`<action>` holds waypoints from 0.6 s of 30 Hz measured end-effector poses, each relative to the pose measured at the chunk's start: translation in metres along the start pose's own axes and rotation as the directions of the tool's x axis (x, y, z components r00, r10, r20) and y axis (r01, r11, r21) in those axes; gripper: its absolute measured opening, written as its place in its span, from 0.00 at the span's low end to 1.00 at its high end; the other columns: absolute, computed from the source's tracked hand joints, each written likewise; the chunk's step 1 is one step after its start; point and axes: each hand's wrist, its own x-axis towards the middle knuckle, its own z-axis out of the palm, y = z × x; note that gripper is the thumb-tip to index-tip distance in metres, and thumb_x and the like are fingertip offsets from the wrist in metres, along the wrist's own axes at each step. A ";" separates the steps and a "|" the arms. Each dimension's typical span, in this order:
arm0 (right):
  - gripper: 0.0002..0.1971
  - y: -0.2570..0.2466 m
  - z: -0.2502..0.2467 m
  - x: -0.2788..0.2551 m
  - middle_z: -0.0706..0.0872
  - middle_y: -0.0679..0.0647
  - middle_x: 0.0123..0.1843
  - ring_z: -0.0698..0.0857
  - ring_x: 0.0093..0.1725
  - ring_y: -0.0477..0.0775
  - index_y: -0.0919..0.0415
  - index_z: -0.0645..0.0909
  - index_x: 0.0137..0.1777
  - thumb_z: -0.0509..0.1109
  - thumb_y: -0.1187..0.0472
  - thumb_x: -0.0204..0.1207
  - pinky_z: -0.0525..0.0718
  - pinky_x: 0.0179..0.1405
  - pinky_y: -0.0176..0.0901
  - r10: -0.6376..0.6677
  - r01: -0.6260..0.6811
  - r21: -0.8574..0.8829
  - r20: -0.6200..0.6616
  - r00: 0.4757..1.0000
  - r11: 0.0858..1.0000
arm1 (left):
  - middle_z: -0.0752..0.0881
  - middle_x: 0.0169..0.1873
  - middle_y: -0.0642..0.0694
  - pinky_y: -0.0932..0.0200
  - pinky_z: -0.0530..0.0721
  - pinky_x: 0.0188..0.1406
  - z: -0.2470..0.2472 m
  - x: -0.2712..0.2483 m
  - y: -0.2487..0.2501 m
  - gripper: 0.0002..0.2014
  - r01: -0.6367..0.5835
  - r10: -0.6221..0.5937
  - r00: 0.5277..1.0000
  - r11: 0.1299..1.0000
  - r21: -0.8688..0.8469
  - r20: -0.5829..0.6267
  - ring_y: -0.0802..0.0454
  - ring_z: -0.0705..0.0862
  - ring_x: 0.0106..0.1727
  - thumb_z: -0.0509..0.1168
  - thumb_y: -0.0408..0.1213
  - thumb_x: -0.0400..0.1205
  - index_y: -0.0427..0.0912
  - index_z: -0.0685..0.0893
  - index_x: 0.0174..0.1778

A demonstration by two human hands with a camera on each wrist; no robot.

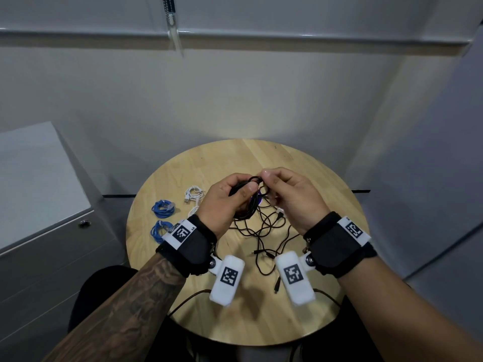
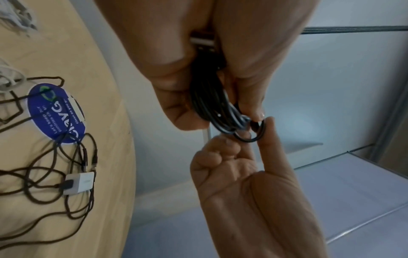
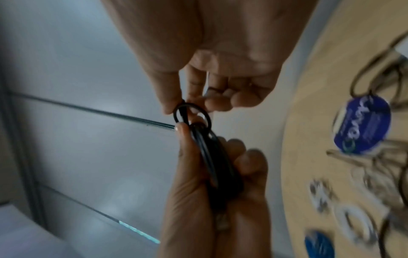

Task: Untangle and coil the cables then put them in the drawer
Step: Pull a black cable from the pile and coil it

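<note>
A black cable coil [image 1: 245,205] is gripped in my left hand [image 1: 241,185] above the round wooden table [image 1: 313,178]. My right hand [image 1: 265,176] pinches a small loop of that cable's end at the top of the coil. In the left wrist view, the left hand [image 2: 220,115] wraps the black coil [image 2: 209,104], and the right hand [image 2: 249,133] holds the loop between thumb and forefinger. The right wrist view shows the right hand [image 3: 184,109] on the loop [image 3: 190,113] and the left hand [image 3: 212,150] below it. A tangle of dark brown cables [image 1: 264,231] lies under the hands.
Two coiled blue cables [image 1: 162,209] and a coiled white cable [image 1: 193,195] lie on the table's left side. A white charger block [image 2: 80,182] sits among the brown cables by a blue sticker [image 2: 56,113]. A grey drawer cabinet [image 1: 47,257] stands at left, its drawers closed.
</note>
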 end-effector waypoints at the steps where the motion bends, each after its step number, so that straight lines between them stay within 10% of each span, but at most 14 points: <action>1: 0.12 -0.002 -0.002 0.000 0.81 0.41 0.27 0.76 0.27 0.39 0.69 0.87 0.52 0.72 0.58 0.79 0.74 0.31 0.31 -0.058 0.056 -0.072 -0.021 0.998 0.996 | 0.78 0.25 0.57 0.67 0.69 0.28 -0.001 0.000 -0.001 0.12 0.023 -0.023 1.000 0.999 -0.030 0.020 0.61 0.71 0.23 0.68 0.40 0.79 0.39 0.82 0.55; 5: 0.06 -0.009 -0.018 0.009 0.86 0.43 0.33 0.78 0.32 0.38 0.58 0.90 0.48 0.70 0.62 0.82 0.75 0.34 0.29 -0.229 0.187 -0.194 -0.226 0.947 0.963 | 0.66 0.27 0.52 0.68 0.66 0.27 -0.008 -0.001 -0.006 0.16 0.108 -0.093 0.990 0.984 -0.144 0.105 0.60 0.66 0.26 0.61 0.42 0.81 0.34 0.79 0.58; 18: 0.05 -0.008 -0.037 0.028 0.88 0.48 0.39 0.82 0.39 0.43 0.50 0.89 0.46 0.72 0.56 0.81 0.83 0.44 0.41 -0.333 0.246 -0.268 -0.357 0.873 0.931 | 0.82 0.32 0.49 0.66 0.74 0.35 -0.022 -0.001 0.002 0.05 -0.032 -0.007 0.989 0.966 0.258 0.149 0.54 0.77 0.34 0.59 0.31 0.87 0.34 0.79 0.53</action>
